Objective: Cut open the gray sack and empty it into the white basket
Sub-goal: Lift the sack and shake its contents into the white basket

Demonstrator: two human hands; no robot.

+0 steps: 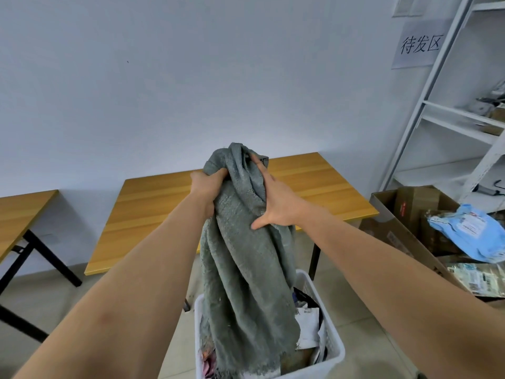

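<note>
Gray sack (246, 269) hangs limp over white basket (332, 348) holding parcels (307, 328); left hand (209, 188) at 10 o'clock and right hand (276, 199) at 2 o'clock grip its bunched top.

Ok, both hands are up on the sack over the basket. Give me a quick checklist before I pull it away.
1. Left hand grips the top of the gray sack: ok.
2. Right hand holds the sack, thumb and fingers pressed round it: ok.
3. The sack's frayed open end hangs down into the white basket: ok.
4. Contents landed in the basket: ok, packets show beside the sack.
5. Sack fully empty: cannot tell; it hangs limp, but its inside is hidden.
6. Nothing spilled on the floor beside the basket: ok where visible; the sack and arms hide part of it.
</note>
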